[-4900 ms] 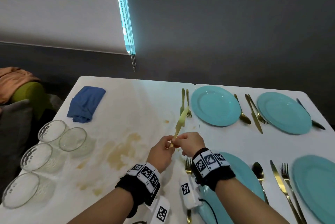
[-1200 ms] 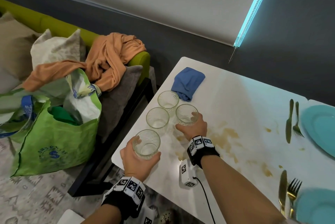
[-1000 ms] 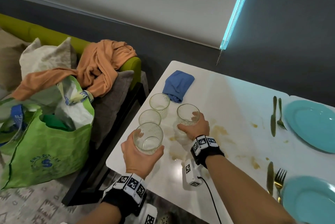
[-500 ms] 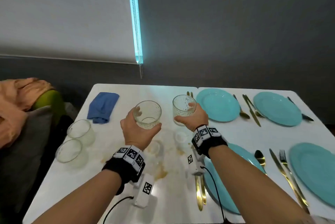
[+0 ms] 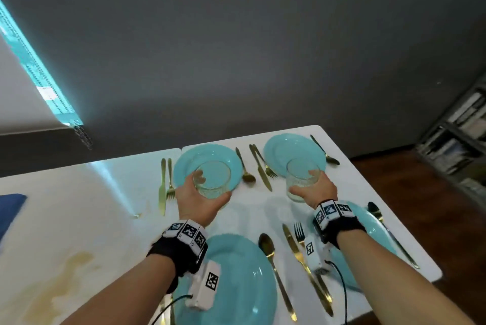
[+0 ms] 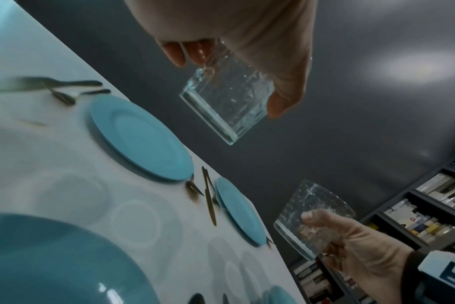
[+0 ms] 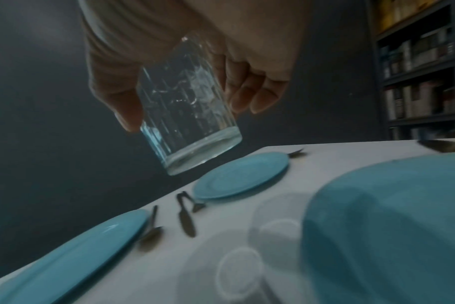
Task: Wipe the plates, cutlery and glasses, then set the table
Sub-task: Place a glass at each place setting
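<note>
White table (image 5: 79,219), teal plates (image 5: 207,167), gold cutlery (image 5: 259,167)

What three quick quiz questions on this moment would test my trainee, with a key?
1. True or false: the left hand holds its glass clear above the table.
2. How many teal plates are in the head view?
A) two B) four C) six
3. Fill in: the right hand grips a ____.

Key:
1. True. The left wrist view shows the glass base in the air, with the far left plate below it.
2. B. Far left, far right, near left and near right.
3. Glass, also held off the table.
</note>
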Tool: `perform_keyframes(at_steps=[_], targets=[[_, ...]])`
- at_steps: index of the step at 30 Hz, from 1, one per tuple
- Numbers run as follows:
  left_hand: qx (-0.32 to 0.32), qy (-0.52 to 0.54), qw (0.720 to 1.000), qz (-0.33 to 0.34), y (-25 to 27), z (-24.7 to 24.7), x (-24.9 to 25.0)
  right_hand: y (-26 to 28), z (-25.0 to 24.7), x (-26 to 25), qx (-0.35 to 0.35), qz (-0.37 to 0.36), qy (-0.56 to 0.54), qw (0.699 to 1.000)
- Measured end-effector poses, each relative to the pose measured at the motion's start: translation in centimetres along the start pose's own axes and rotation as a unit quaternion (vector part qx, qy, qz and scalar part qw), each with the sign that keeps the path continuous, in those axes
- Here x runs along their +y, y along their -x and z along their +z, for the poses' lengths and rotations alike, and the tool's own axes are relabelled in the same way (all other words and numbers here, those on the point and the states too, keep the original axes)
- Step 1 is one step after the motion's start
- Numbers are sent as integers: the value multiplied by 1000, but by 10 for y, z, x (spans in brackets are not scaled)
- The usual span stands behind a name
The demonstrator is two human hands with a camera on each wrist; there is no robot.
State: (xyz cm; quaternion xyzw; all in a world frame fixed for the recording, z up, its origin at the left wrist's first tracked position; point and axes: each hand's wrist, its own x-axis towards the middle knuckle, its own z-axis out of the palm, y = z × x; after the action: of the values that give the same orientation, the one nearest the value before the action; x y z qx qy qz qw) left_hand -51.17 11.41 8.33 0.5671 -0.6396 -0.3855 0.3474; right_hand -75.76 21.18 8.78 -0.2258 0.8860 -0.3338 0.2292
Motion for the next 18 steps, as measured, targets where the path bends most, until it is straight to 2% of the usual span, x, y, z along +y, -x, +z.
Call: perform_keyframes(at_steps=[5, 9, 18], targets=[[-58, -35, 998, 2, -3, 62, 11, -55, -37, 46, 25, 64, 1, 998], [-95, -49, 994, -7, -11, 98, 14, -95, -51, 70, 56, 120, -40, 990], [-121, -81, 989, -16, -27, 152, 23, -142, -64, 102, 82, 184, -97, 975]])
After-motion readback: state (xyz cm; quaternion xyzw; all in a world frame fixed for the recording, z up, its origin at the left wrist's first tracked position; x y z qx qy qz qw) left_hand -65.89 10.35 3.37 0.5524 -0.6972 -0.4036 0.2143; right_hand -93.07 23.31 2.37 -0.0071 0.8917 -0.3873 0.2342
